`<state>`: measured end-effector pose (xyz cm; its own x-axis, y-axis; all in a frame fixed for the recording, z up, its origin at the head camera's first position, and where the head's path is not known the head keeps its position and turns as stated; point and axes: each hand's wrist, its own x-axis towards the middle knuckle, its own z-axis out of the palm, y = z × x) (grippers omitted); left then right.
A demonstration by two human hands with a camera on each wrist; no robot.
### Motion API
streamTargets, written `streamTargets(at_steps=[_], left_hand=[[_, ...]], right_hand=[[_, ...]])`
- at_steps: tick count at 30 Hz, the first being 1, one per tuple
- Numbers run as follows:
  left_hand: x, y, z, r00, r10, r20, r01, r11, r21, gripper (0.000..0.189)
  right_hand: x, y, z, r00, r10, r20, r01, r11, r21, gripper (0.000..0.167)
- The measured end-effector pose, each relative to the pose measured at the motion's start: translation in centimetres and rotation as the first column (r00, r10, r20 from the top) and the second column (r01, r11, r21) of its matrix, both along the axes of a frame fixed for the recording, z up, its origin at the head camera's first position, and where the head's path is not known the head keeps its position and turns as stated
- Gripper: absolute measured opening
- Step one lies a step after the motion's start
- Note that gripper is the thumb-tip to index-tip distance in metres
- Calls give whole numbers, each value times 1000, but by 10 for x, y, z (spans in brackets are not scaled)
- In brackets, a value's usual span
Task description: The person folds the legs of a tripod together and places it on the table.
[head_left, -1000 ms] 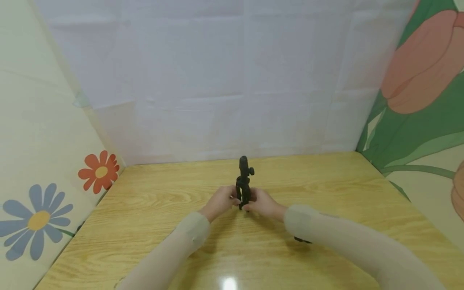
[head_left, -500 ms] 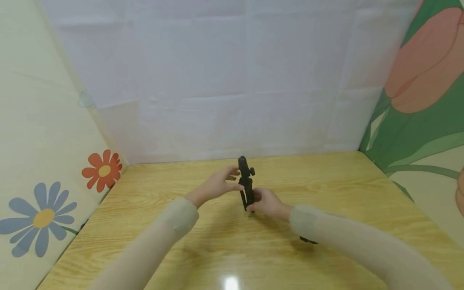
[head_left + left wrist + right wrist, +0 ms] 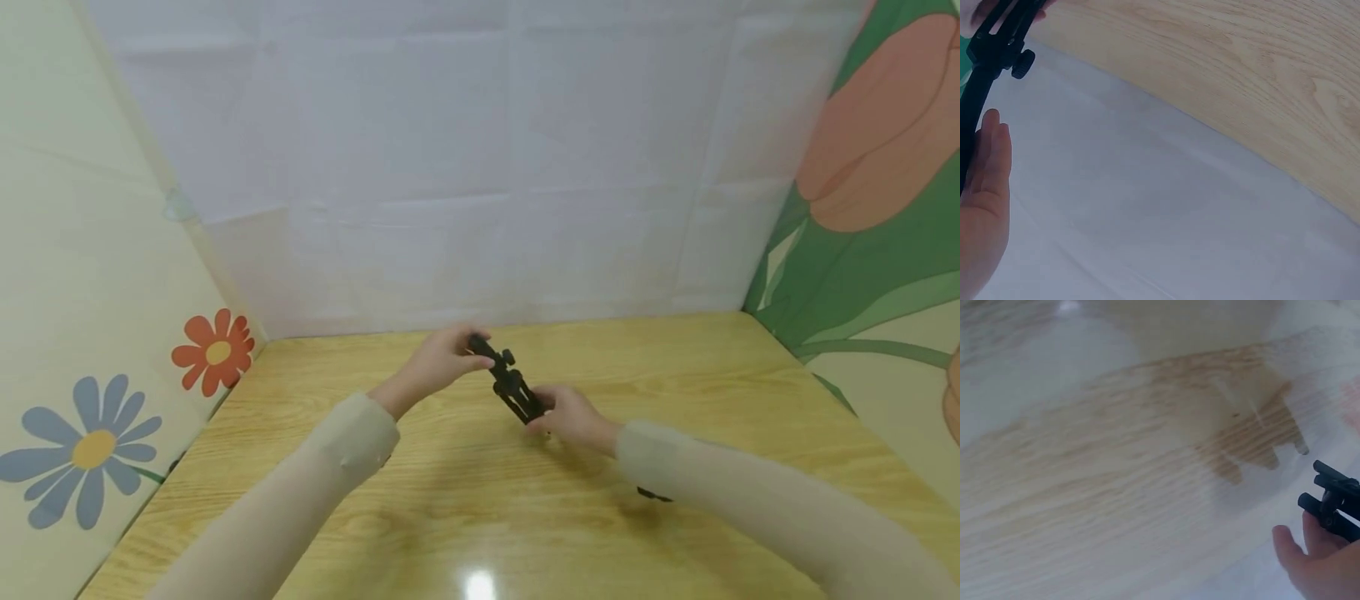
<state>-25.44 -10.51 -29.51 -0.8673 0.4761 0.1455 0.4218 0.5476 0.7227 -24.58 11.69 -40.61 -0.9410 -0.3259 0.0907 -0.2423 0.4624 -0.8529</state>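
A small black tripod (image 3: 511,383) with a side knob slants over the middle of the table, its top toward the upper left and its legs toward the lower right. My left hand (image 3: 442,360) grips the upper end between thumb and fingers. Lower down, my right hand (image 3: 573,417) holds the leg ends. In the left wrist view the tripod (image 3: 984,78) runs down behind the fingers of the left hand (image 3: 986,206). The right wrist view has the leg ends of the tripod (image 3: 1329,500) just above the right hand (image 3: 1329,565).
The wood-grain table (image 3: 465,500) reaches back to a white sheet (image 3: 480,167). Flower-printed panels (image 3: 97,450) stand along the left and right sides. Beneath the right sleeve a small dark piece (image 3: 654,495) shows.
My left hand has moved from the legs up to the tripod's top. The tripod, upright a second ago, now tilts to the left, and my right hand has shifted slightly right with the legs.
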Motion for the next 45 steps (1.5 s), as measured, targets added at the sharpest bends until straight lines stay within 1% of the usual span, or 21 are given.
streamTargets(at_steps=[3, 4, 7, 12, 18, 24, 32, 35, 40, 45], left_hand=[[-1, -5, -2, 1000, -1, -12, 1, 1000, -23, 40], [-1, -7, -3, 1000, -4, -10, 4, 1000, -24, 38], [0, -11, -7, 1000, -14, 6, 14, 1000, -23, 33], [0, -17, -21, 1000, -13, 1, 13, 999, -50, 30], [0, -23, -39, 1000, 4, 14, -3, 998, -58, 27], [1, -26, -56, 999, 17, 36, -15, 998, -63, 24], [-1, -25, -72, 994, 65, 83, -60, 996, -69, 23], [-2, -26, -79, 994, 71, 83, -66, 996, -67, 22], [-4, -25, -90, 994, 75, 83, -71, 996, -51, 20], [-6, -23, -97, 994, 77, 80, -72, 995, -67, 21]], right_hand=[[0, 5, 2, 999, -38, -26, 39, 999, 38, 48], [1, 7, 3, 998, -58, -26, 59, 997, 49, 49], [1, 12, 6, 995, -84, -50, 88, 992, 89, 52], [3, 18, 12, 995, -93, -43, 98, 988, 123, 52], [4, 25, 18, 995, -70, -70, 81, 982, 173, 54], [2, 32, 23, 991, -36, -128, 68, 966, 251, 53], [1, 37, 29, 984, 4, -177, 56, 941, 333, 54], [1, 37, 30, 981, 14, -192, 55, 934, 353, 53], [0, 38, 29, 968, 51, -247, 53, 915, 399, 50], [-1, 41, 26, 960, 74, -272, 50, 904, 425, 48]])
